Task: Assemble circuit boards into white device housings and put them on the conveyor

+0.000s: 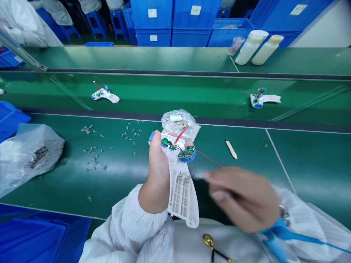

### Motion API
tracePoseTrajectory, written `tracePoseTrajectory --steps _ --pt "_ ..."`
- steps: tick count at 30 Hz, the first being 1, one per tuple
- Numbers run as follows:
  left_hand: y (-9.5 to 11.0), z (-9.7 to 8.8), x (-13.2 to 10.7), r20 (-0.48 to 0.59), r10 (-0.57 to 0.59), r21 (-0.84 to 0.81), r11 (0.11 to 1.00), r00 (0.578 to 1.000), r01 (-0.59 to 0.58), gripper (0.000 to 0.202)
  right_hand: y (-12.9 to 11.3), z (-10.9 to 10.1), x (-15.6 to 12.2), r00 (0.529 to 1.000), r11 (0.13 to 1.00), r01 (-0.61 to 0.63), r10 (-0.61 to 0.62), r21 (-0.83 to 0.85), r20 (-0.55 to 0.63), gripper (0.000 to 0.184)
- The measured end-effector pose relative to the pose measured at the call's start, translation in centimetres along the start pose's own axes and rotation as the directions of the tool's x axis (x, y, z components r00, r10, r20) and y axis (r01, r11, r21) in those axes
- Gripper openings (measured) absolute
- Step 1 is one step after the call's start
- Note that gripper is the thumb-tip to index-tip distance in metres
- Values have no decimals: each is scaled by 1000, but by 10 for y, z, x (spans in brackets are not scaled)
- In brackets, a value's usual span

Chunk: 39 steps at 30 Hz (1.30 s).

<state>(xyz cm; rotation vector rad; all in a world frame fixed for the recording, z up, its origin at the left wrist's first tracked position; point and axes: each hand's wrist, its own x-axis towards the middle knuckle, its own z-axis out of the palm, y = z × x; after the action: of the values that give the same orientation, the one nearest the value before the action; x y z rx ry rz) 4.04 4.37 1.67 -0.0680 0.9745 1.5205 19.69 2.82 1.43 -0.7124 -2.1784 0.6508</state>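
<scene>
Our left hand is clamped around the white plastic handle shell, held up in front of us above the near edge of the green workbench. A green circuit board sits at its upper end, and a thin red wire runs from there towards our right hand, which is apart from the left; it is blurred, so we cannot tell whether its fingers pinch anything. Just beyond the shell lies a clear plastic bag with a white piece and small bits at it. To our left, a bigger clear bag holds a heap of dark metal parts, near loose screws. Across the line stand two white bottles, their contents hidden, beside a clear cup with something pinkish inside, and behind them are stacked blue crates
</scene>
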Motion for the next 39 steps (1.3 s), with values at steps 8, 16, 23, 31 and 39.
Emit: tracePoseTrajectory --steps 8,16,23,31,39 --pt "-8 20 7 95 19 155 987 995 -34 35 202 -118 23 563 448 -826 677 -342 -474 35" --pt "-16 39 10 9 -53 316 948 999 47 37 273 -151 40 398 197 -892 767 -406 -503 34" --pt "-14 21 23 117 -110 334 940 987 65 29 296 -164 48 421 233 -894 729 -383 -540 31" --pt "-15 30 14 199 -27 227 974 980 -19 27 219 -132 -48 569 415 -820 524 -394 -633 20" --pt "-15 32 -5 248 29 299 948 968 -105 37 140 -71 -85 598 619 -754 510 -218 -618 40"
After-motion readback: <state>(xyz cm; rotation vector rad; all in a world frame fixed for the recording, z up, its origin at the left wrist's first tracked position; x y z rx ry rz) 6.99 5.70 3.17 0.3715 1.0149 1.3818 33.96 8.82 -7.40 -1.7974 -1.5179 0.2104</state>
